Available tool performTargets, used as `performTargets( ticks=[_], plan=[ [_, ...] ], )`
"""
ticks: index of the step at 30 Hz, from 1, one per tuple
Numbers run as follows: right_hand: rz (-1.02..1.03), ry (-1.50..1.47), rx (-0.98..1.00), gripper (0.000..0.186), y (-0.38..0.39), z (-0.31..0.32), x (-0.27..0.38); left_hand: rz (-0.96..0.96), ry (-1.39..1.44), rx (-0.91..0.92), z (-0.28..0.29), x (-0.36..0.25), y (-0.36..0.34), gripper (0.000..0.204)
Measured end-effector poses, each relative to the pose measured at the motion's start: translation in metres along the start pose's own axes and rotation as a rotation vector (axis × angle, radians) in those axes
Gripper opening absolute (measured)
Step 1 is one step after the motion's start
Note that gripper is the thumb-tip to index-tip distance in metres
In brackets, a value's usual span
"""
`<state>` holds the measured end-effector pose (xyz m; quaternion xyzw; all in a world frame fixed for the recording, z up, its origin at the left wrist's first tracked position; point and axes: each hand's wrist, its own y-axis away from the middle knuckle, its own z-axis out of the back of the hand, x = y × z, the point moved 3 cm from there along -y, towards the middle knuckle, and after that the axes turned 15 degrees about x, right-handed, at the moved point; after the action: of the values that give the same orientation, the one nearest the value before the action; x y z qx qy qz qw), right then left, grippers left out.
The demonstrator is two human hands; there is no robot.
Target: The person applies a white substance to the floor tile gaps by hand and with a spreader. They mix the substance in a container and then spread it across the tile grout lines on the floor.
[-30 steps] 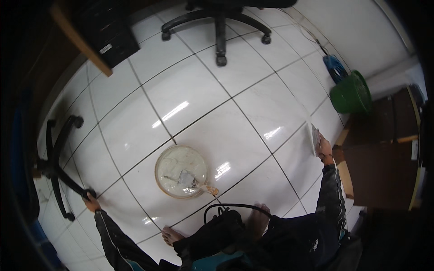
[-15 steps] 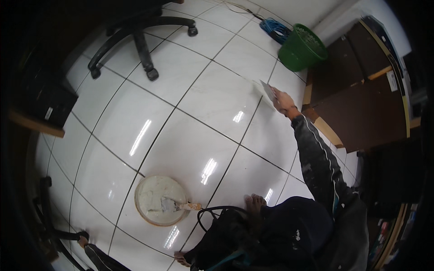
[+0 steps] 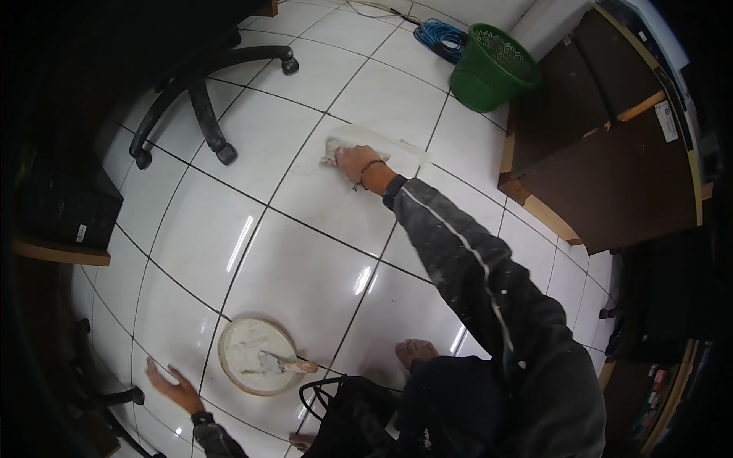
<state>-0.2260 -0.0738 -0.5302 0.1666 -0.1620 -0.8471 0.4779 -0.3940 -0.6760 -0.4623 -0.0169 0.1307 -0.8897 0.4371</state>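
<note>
My right hand [image 3: 357, 162] grips a flat scraper [image 3: 333, 148] against the tiled floor [image 3: 298, 237], over a pale smear [image 3: 397, 146] running along the tiles. My left hand [image 3: 169, 383] is open, with fingers spread, low at the left beside a round shallow container [image 3: 224, 343] of off-white paste. A putty knife [image 3: 301, 367] with a stained handle lies in the paste. My bare toes [image 3: 412, 349] show below the right forearm.
Black chair bases stand upper left [image 3: 202, 107] and lower left [image 3: 122, 398]. A green basket [image 3: 489, 80] and coiled blue cable [image 3: 439, 40] sit by the wall. Brown cabinets [image 3: 611, 183] line the right; a black case [image 3: 76, 206] stands left.
My right hand has swept leftward along the tiles with the scraper. My left hand has let go of the chair base and moved right of it. The view has shifted.
</note>
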Motion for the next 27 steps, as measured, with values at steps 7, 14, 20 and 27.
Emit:
performTargets(
  ticks=[7, 14, 20, 27],
  plan=[
    [0.092, -0.214, 0.099, 0.053, 0.039, 0.041, -0.082, -0.103, 0.960, 0.490, -0.019, -0.284, -0.010, 0.034],
    [0.158, -0.132, 0.038, 0.060, -0.037, 0.061, -0.080, -0.327, 1.102, 1.216, -0.067, -0.361, 0.030, 0.035],
    [0.332, 0.001, 0.133, 0.051, -0.031, 0.027, -0.126, -0.202, 1.116, 1.214, -0.068, -0.347, 0.070, 0.032],
    [0.174, -0.098, 0.170, 0.058, 0.110, -0.047, -0.205, -0.060, 1.148, 0.628, -0.124, -0.333, 0.095, 0.028]
  ],
)
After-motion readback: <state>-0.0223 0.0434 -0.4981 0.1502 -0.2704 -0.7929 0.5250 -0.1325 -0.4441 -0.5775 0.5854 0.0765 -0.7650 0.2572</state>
